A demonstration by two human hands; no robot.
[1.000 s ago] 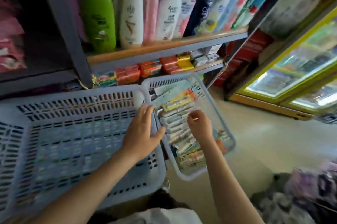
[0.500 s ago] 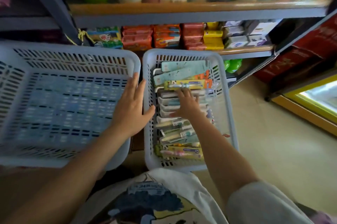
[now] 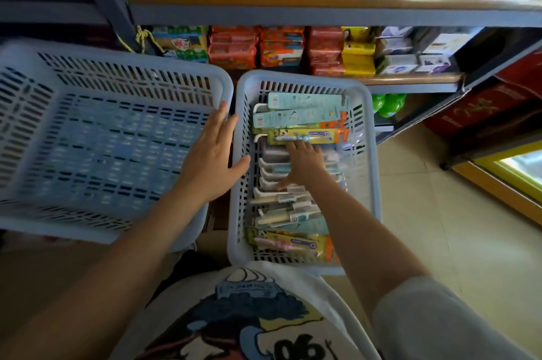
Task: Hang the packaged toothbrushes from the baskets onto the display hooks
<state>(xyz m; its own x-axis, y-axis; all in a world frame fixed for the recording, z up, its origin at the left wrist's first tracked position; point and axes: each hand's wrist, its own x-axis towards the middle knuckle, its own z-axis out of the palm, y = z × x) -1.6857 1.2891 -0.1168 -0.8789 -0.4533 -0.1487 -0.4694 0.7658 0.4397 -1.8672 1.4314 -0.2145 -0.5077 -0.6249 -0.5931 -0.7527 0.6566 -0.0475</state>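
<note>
1. Packaged toothbrushes [image 3: 296, 207] lie stacked in the right basket [image 3: 370, 172], under and around the right hand [image 3: 306, 164].
2. R hand is inside that basket w/ fingers spread flat, tips touching a yellow-green pack [image 3: 305, 137] just ahead of it; thumb rests on the white-edged packs. Nothing gripped.
3. Left hand [image 3: 212, 159] lies flat, fingers straight, on the left basket [image 3: 117, 78] at its rim nearest the R basket; thumb reaches across to the R basket's wall.
4. Hands are near each other but apart, w/ the two rims between.
5. Vs 0.5 s ago: both hands sit about the same; R fingers look more spread.
</note>
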